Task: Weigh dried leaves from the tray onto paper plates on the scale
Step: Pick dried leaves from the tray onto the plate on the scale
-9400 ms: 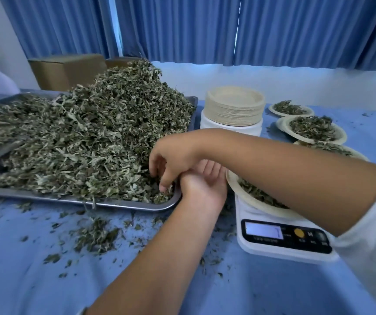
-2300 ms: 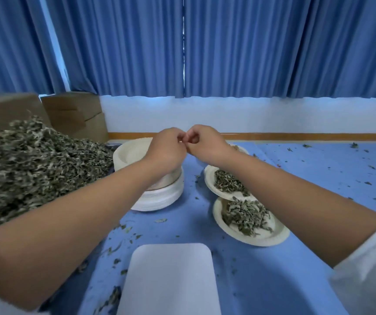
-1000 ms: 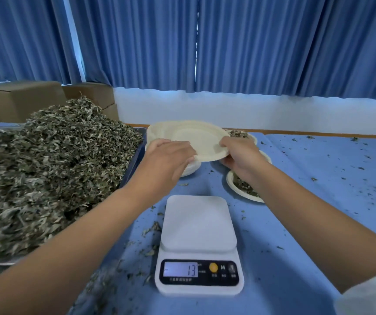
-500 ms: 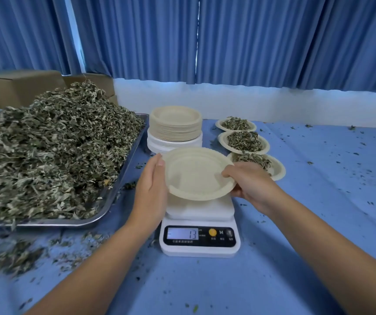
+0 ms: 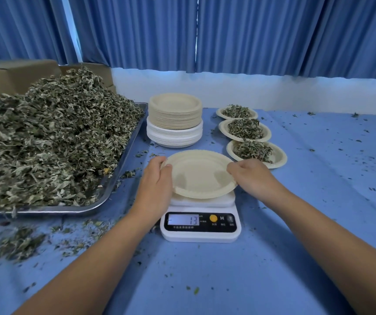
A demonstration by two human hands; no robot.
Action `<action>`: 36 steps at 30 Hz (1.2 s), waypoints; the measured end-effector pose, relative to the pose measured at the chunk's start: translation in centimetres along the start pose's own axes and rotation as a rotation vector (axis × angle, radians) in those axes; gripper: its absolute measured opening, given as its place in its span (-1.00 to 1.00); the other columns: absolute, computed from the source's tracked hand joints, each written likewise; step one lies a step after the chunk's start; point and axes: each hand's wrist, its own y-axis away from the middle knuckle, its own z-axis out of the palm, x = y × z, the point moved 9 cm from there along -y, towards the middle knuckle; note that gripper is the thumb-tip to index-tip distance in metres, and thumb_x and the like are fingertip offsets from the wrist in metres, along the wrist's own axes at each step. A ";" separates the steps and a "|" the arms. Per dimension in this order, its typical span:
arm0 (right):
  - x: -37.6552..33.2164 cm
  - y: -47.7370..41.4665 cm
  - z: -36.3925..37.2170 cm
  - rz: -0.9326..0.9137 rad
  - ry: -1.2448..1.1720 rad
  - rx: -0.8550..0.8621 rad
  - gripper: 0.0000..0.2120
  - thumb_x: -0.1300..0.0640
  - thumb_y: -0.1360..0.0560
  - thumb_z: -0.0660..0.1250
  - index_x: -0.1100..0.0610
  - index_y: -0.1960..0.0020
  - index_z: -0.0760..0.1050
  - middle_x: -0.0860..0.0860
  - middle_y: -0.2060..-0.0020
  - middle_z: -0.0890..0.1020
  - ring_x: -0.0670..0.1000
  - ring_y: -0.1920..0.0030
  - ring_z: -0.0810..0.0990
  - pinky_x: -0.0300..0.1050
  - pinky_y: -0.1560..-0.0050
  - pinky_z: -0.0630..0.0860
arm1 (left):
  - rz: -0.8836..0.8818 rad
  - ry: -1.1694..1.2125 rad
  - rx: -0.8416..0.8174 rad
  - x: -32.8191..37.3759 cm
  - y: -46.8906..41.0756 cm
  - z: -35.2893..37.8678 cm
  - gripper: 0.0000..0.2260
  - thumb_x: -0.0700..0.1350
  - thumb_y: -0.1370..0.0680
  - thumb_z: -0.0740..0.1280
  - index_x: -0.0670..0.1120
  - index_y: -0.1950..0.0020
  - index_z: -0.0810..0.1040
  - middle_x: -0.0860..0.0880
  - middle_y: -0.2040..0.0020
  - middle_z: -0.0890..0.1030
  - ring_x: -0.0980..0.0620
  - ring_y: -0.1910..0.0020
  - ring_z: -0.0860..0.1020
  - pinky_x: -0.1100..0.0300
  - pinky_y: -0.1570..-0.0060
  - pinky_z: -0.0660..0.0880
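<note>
An empty beige paper plate [image 5: 199,173] sits over the white scale [image 5: 201,234], whose display reads 13. My left hand [image 5: 156,186] grips the plate's left rim with the thumb on top. My right hand [image 5: 249,176] holds the right rim the same way. To the left, a metal tray [image 5: 118,173] carries a tall heap of dried leaves [image 5: 46,137].
A stack of paper plates [image 5: 174,119] stands behind the scale. Three plates of leaves [image 5: 246,130] line up at the right. Loose leaf bits [image 5: 19,242] litter the blue tablecloth. Cardboard boxes [image 5: 16,73] sit behind the tray, under blue curtains.
Both hands have brought the empty plate from the stack down toward me and over the scale. In the last half second it sank a little closer to the platform.
</note>
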 end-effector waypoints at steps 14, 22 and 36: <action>1.0 -0.3 0.3 0.045 0.073 -0.010 -0.56 0.02 -0.49 0.25 0.05 0.46 0.13 -0.08 0.59 0.16 -0.06 0.56 0.13 -0.14 0.41 0.09 | -0.032 0.037 0.019 -0.6 -1.0 -0.7 -0.73 -0.13 -0.56 0.18 0.02 -0.26 0.37 0.07 -0.14 0.47 0.09 -0.12 0.46 0.12 -0.03 0.41; 2.0 -0.3 -0.9 0.058 -0.003 0.101 -0.42 -0.28 -0.54 0.08 0.22 0.32 0.41 0.11 0.42 0.38 0.03 0.38 0.36 -0.07 0.22 0.31 | -0.107 0.226 0.153 -1.8 -1.4 -2.2 -0.73 0.06 -0.56 0.17 0.05 -0.22 0.46 0.17 -0.10 0.51 0.20 -0.11 0.47 0.21 -0.02 0.39; 2.3 0.4 -3.5 -0.035 -0.088 0.311 -0.60 -0.09 -0.62 0.07 0.01 0.22 0.58 -0.14 0.67 0.39 -0.17 0.62 0.36 -0.15 0.42 0.20 | -0.311 0.533 0.241 -4.4 -2.0 -2.3 -0.81 -0.10 -0.60 0.13 -0.10 -0.10 0.50 0.02 -0.02 0.60 0.07 -0.09 0.56 0.11 -0.23 0.43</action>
